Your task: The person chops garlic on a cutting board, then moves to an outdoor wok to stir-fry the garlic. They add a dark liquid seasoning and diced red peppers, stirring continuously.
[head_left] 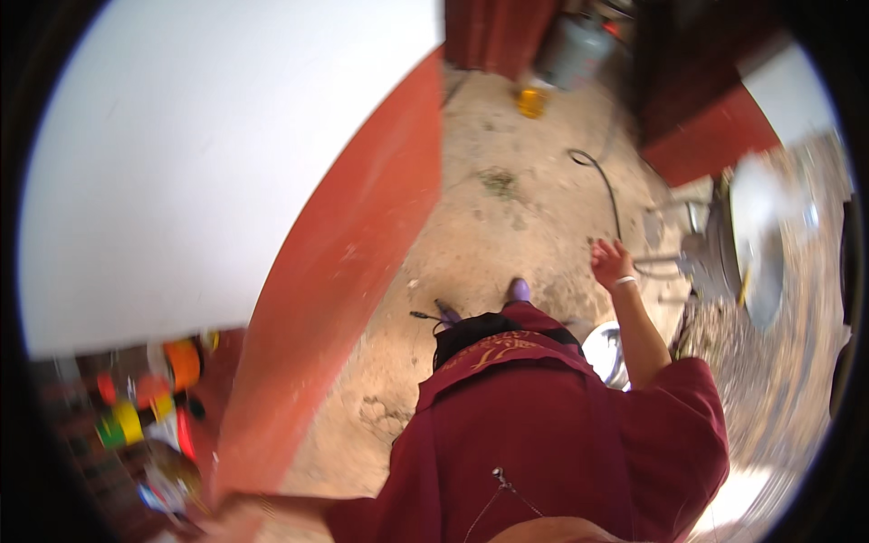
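Note:
My right hand [613,263] hangs over the floor with its fingers loosely apart and nothing visible in them. A white band [625,281] circles that wrist. Just below runs a black hose [608,185], nearest to this hand. At the lower left, my left hand [237,523] is smeared by motion, so its fingers cannot be made out. Close to it are several blurred containers on a shelf, among them an orange one [183,364], a green and yellow one [119,425] and a blue and white packet or bottle [158,493].
A white wall [217,163] with a red lower band [353,208] stands on my left. Ahead are a grey gas cylinder [579,50] and a bottle of yellow liquid [532,101]. A large pale round pan [760,244] sits on a stand at right; a shiny metal bowl [605,353] lies lower.

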### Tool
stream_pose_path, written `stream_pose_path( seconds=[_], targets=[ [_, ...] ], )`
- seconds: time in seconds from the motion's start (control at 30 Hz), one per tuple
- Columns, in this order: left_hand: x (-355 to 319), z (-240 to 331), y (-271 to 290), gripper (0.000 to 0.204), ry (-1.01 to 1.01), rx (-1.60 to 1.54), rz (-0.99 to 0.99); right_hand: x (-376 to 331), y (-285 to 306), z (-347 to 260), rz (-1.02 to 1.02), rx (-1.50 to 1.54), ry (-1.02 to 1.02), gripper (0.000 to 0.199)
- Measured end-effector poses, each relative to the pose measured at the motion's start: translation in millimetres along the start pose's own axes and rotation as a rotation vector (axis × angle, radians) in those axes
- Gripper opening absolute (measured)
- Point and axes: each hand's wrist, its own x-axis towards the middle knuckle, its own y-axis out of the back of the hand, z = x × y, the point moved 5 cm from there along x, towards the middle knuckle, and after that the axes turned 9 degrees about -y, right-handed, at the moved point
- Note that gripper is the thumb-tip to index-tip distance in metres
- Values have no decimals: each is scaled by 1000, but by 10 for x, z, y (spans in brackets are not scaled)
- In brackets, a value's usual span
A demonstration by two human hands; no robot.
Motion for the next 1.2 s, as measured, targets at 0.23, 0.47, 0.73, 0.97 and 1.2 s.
stream_pose_path(
  seconds=[0.23, 0.47, 0.73, 0.97, 1.2],
  targets=[
    [-1271, 2341, -936, 49, -508, -555, -691, 220, 740, 274, 74, 148, -140, 25],
    [-1813, 4285, -2141, 51, -324, -1197, -949, 464, 825, -281, 438, -30, 37, 29],
    [-2584, 6795, -4198, 49, -1, -1347, -1066, 1645, 313, -2365, 538, -426, 139, 37],
    [-3959, 7189, -6323, 49, 496, -1063, -1376, 3224, -1403, -3922, 336, -1262, 254, 43],
    [-4524, 6373, -7959, 55, 472, -164, -1561, 4643, -3860, -4034, -180, -1830, 462, 38]
  ],
)
